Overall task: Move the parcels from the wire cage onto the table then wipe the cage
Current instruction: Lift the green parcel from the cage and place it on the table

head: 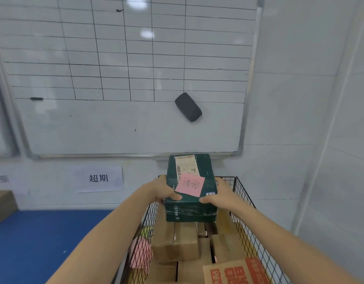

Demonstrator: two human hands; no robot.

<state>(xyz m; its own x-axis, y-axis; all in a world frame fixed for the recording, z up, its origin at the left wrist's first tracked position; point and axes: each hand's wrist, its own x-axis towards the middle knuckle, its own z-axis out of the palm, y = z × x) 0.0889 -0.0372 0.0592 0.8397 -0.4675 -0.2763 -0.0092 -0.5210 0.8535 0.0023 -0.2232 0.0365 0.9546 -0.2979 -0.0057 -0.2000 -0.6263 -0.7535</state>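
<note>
A dark green parcel (pixel 190 208) with a white shipping label and a pink sticky note on top is lifted above the black wire cage (pixel 246 201). My left hand (pixel 163 190) grips its left side, thumb on the top. My right hand (pixel 218 198) grips its right side the same way. Inside the cage lie several brown cardboard parcels (pixel 177 242), one with a pink note against the left wire wall, and a box with red print (pixel 236 272) at the near right.
A blue table surface (pixel 43 242) lies to the left of the cage, with a brown box (pixel 2 206) at its far left edge. A gridded whiteboard (pixel 125 78) with a black eraser (pixel 188 107) hangs on the wall behind. A white wall closes the right side.
</note>
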